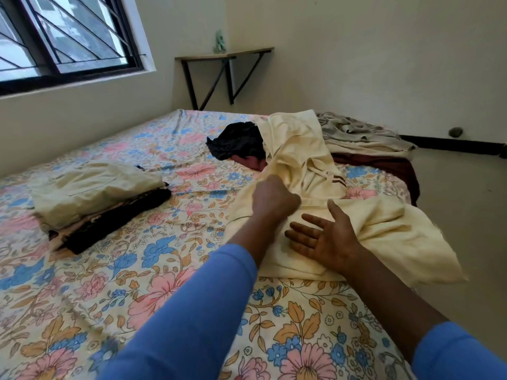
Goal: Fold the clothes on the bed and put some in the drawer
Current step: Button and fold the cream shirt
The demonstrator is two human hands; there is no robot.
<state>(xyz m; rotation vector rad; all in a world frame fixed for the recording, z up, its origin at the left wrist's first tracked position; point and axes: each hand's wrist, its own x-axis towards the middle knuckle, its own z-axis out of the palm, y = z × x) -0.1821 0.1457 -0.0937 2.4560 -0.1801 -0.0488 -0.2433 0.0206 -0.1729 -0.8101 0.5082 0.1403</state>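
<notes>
A cream garment (307, 165) with dark stripes lies crumpled across the right part of the floral bed (153, 270). My left hand (274, 198) grips a bunch of its fabric and holds it up. My right hand (326, 239) lies flat with fingers spread, palm up, on the lower part of the same garment. A folded stack (96, 198) with a cream piece on top and dark pieces below sits at the left of the bed. Unfolded black (236, 141), maroon (384, 163) and grey (356, 135) clothes lie behind the cream garment.
A small wall-mounted corner shelf (225, 54) with a green object stands behind the bed. A barred window (63, 37) fills the upper left. Bare floor (461, 204) runs along the bed's right side. No drawer is in view.
</notes>
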